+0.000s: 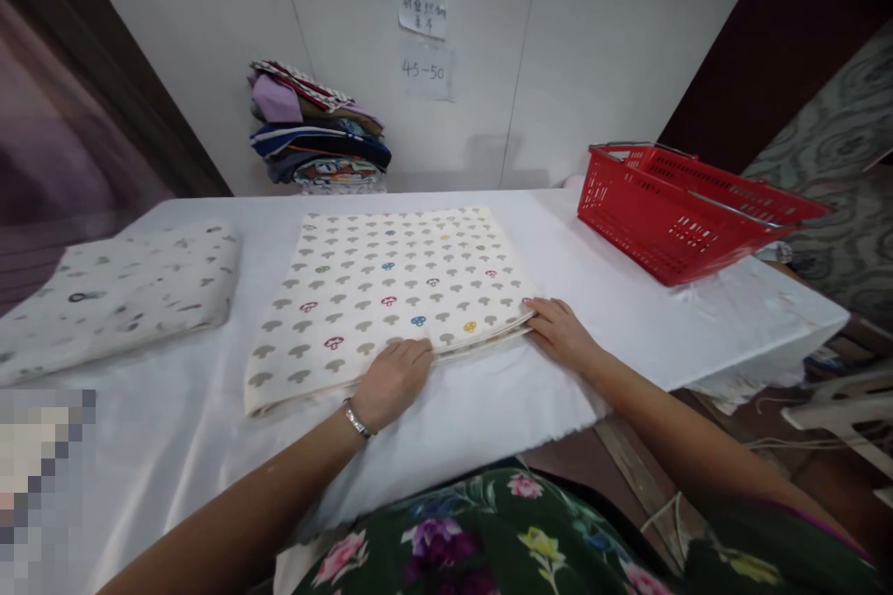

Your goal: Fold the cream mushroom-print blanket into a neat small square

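Observation:
A cream cloth (pixel 391 265) printed with grey and coloured mushrooms lies folded in layers on the white-covered table (pixel 488 409). At the middle of its near edge, my left hand (pixel 396 379) is closed, the fingers curled at the fold and partly hidden. My right hand (pixel 562 332) grips the near right corner, its fingers on top and the thumb out of sight. Several layers show along the edge between the two hands. Farther left rests another folded white cloth (pixel 146 288) with a scattered dark print, apart from both hands.
A red plastic basket (pixel 670 214) with metal handles stands at the back right. Against the wall is a stack of folded fabrics (pixel 321 135). Two paper notes (pixel 427 72) hang above. Part of a white plastic chair (pixel 847 418) shows beyond the table's right edge.

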{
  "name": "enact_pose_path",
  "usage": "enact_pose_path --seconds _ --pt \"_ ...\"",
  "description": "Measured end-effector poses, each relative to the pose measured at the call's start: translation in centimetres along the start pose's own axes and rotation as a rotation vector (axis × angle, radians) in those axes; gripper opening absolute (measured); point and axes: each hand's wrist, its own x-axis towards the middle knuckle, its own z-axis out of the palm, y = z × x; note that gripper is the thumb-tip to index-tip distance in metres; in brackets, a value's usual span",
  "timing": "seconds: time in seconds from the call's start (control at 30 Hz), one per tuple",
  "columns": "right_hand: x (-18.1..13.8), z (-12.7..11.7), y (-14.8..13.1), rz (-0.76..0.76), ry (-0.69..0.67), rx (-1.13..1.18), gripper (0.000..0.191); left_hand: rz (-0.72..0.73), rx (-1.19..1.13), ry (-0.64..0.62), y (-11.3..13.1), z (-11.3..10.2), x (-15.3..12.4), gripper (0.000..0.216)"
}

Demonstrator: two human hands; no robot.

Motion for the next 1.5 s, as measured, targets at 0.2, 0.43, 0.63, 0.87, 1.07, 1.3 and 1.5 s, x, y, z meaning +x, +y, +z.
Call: enact_pose_path --seconds 0.2,0.43,0.63,0.87,1.07,1.3,1.5 --pt "-0.9 -0.1 1.5 -0.044 0.008 0.003 0.015 0.004 -0.018 0.004 0.0 0.0 0.0 0.019" --pt "-0.9 -0.2 1.4 -0.037 0.08 0.113 0.02 -0.018 -0.062 -0.019 0.0 0.1 -0.1 0.02" --pt "-0.1 -0.4 1.5 0.119 0.229 0.246 0.024 -0.051 -0.127 -0.049 0.2 -0.1 0.2 0.015" --pt "1.2 -0.3 2.5 0.043 0.122 0.201 0.022 -0.125 -0.12 -0.086 0.4 0.3 1.4 0.02" --pt "1.6 -0.9 3.0 -0.049 -0.016 0.143 0.019 -0.131 -0.127 -0.074 0.4 0.7 1.9 0.02" --pt "1.2 -1.2 2.1 -0.008 0.008 0.045 0.024 -0.142 -0.149 -0.094 0.5 0.5 2.0 0.021" --pt "1.3 -1.3 2.3 0.019 -0.042 0.082 0.026 -0.141 -0.175 -0.1 0.5 0.6 1.9 0.016"
